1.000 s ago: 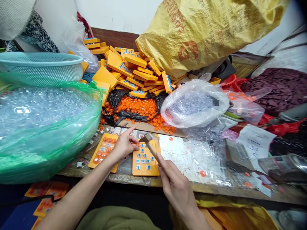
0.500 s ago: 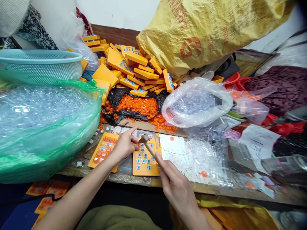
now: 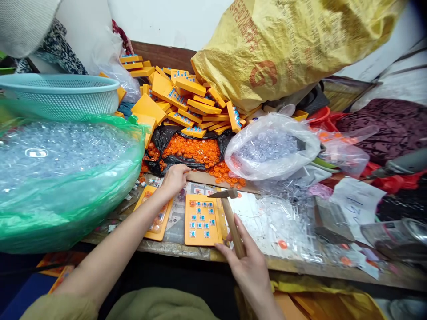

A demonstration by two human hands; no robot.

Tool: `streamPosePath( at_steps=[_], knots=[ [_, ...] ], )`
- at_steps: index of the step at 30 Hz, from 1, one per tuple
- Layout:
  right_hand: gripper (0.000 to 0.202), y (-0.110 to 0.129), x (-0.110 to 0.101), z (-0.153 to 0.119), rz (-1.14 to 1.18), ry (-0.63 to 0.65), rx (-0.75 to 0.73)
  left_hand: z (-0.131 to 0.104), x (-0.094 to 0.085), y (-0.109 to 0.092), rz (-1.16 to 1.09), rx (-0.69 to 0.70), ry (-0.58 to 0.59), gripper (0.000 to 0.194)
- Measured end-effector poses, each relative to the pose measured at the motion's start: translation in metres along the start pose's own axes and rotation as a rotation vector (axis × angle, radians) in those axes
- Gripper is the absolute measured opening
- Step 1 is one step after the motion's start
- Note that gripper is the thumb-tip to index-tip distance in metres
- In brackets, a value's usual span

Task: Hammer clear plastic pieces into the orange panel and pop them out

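Note:
My right hand [image 3: 248, 262] is closed around the wooden handle of a small hammer [image 3: 233, 222], whose metal head hangs over the upper right of a flat orange panel [image 3: 188, 238]. That panel carries several small blue-centred pieces and a single orange ring-shaped cap [image 3: 192, 203] at its top left corner. My left hand [image 3: 175, 180] reaches just in front of the loose orange caps [image 3: 227, 173], its fingers drawn together; anything between them is hidden. Under my left forearm lies a second orange panel [image 3: 155, 233], partly covered, with clear and orange round parts on it.
A black bag [image 3: 163, 138] full of orange caps sits behind the panels. Orange blocks [image 3: 187, 100] are heaped at the back. Bags of clear pieces stand left, a green one [image 3: 116, 195], and right, a white one [image 3: 276, 166]. A yellow sack [image 3: 283, 49] leans behind.
My left hand has moved from the panel up toward the orange caps. My right hand has drawn the hammer right, away from the panel's top, uncovering the single orange cap there.

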State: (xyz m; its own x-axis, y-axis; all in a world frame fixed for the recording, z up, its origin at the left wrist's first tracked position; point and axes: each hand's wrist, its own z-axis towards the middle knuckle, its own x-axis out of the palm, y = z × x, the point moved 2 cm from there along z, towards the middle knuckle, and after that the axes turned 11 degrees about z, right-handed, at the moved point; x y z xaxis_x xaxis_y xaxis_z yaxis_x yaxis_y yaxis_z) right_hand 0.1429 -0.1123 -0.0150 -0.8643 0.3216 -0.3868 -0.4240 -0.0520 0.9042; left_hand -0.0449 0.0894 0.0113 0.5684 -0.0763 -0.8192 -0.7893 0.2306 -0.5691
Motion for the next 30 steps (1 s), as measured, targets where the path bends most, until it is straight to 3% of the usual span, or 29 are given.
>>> streamPosePath(
  at_steps=[5,10,15,20,25,30],
  knots=[
    [0.071,-0.004,0.015,0.000,0.039,0.021,0.047,0.029,0.005,0.001,0.164,0.062,0.059,0.023],
    [0.072,-0.006,0.021,0.006,-0.069,0.079,0.035,0.028,0.009,0.003,0.278,0.102,0.114,0.025],
    [0.070,0.000,0.019,0.008,-0.054,0.047,0.039,0.026,0.011,-0.001,0.371,0.156,0.120,0.021],
    [0.050,0.011,0.003,0.005,-0.051,-0.008,-0.117,-0.008,0.005,-0.014,0.354,0.253,0.080,0.037],
    [0.043,0.018,-0.004,0.009,-0.116,0.070,-0.191,-0.060,0.012,-0.022,0.211,0.331,0.038,0.053],
    [0.047,0.032,-0.002,0.015,-0.107,0.060,-0.299,-0.067,0.022,-0.021,0.211,0.323,0.024,0.053]
  ],
)
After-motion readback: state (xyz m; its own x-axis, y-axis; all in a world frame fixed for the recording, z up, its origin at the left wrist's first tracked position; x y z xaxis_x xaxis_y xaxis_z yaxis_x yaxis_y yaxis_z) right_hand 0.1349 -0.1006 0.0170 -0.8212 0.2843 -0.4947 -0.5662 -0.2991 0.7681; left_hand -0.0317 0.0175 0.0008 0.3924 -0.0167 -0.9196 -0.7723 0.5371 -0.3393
